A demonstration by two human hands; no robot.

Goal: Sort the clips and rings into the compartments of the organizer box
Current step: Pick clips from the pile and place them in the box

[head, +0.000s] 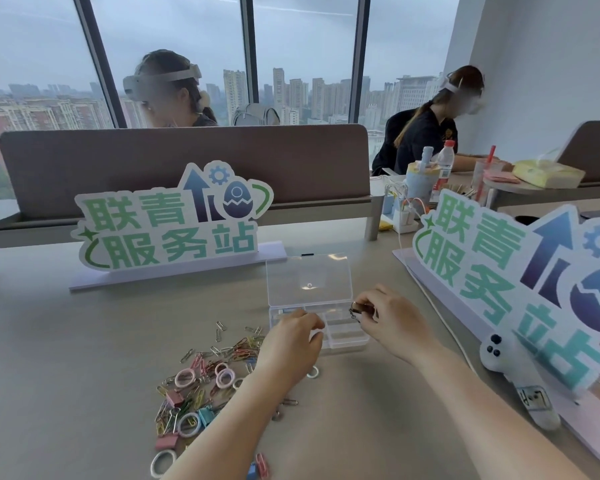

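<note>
Right hand (390,318) pinches a dark clip (359,311) just above organizer box (347,341) right edge, centre frame; left hand (291,344), fingers curled, grips box's near-left rim.

Right hand (392,320) pinching dark clips (359,310) over open organizer box (347,337), left hand (291,344) at its front

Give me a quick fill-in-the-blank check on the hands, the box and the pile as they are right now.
1. The lid of the organizer box is ____.
2. The dark metal clip is pinched by the ____ hand.
3. The pile of clips and rings lies on the table to the ____ of the box.
4. The left hand rests on the box's ____ side.

Missing words: open; right; left; left
</note>
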